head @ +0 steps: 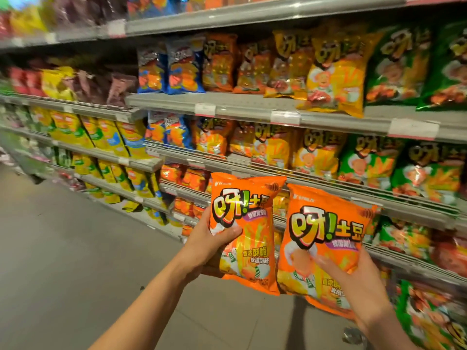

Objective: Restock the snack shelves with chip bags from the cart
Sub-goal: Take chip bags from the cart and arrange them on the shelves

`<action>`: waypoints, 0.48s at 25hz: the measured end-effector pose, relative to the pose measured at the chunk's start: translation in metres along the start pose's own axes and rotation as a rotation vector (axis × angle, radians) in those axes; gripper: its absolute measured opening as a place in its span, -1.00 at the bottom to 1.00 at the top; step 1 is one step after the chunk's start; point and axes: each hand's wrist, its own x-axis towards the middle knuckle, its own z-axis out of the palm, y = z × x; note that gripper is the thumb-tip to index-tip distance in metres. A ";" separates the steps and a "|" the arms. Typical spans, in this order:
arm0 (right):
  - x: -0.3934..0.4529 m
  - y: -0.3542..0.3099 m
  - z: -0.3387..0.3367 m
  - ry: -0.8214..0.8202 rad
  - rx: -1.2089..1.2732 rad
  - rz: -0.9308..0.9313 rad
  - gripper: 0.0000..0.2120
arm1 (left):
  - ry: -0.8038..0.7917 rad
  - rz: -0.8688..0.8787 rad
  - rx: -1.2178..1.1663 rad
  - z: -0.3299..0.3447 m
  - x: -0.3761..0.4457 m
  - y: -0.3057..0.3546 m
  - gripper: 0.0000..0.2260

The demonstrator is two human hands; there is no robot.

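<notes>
- Now, head view: left hand [209, 245] grips one orange chip bag [246, 238] upright before the snack shelves [285, 117].
- Right hand [358, 286] grips a second orange bag [326, 238], just beside the first.

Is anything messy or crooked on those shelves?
Yes, a little. On the upper shelf, one yellow bag leans forward and hangs over the edge, while its neighbours sit back. Lower left, a small yellow bag lies tipped over. The two orange bags in the hands look fine.
</notes>
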 end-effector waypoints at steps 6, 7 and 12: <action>0.018 -0.013 0.058 -0.067 -0.005 -0.016 -0.41 | 0.046 -0.014 -0.013 -0.051 0.011 0.003 -0.49; 0.023 -0.016 0.068 -0.062 -0.009 -0.013 -0.41 | 0.041 -0.013 -0.017 -0.060 0.018 0.003 -0.51; 0.052 -0.026 0.136 -0.031 -0.021 -0.067 -0.35 | 0.017 0.004 0.000 -0.122 0.065 -0.002 -0.49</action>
